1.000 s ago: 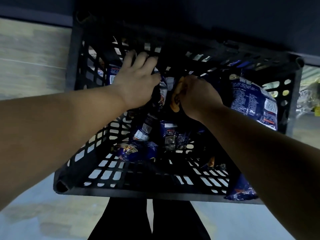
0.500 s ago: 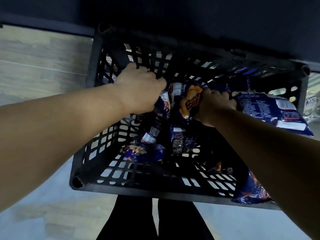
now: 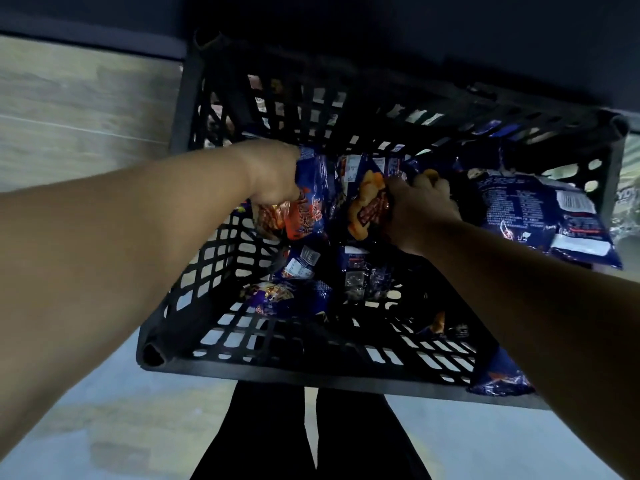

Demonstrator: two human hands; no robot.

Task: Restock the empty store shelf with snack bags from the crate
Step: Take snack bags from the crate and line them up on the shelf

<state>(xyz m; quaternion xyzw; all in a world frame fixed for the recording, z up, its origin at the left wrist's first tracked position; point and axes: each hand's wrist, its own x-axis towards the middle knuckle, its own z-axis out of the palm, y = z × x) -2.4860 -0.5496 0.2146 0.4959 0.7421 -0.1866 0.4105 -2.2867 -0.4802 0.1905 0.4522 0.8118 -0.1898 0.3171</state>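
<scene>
A black lattice crate [image 3: 263,365] stands on the floor in front of me with several blue snack bags inside. My left hand [image 3: 273,178] grips a blue and orange snack bag [image 3: 304,209] lifted above the crate's left side. My right hand [image 3: 419,209] holds a second blue bag with orange print [image 3: 367,209] beside it. A larger blue bag [image 3: 540,216], its printed back showing, sticks out past my right hand toward the crate's right wall. More bags [image 3: 287,296] lie on the crate bottom. No shelf shows clearly.
My dark trouser legs [image 3: 311,434] stand just behind the crate's near rim. Pale floor lies to the left and right. A dark surface looms above the crate's far edge. One blue bag [image 3: 498,379] hangs at the crate's near right corner.
Both hands have closed on bags and raised them out of the pile. My left hand's bag now shows its orange front. The view has shifted so the crate sits further right.
</scene>
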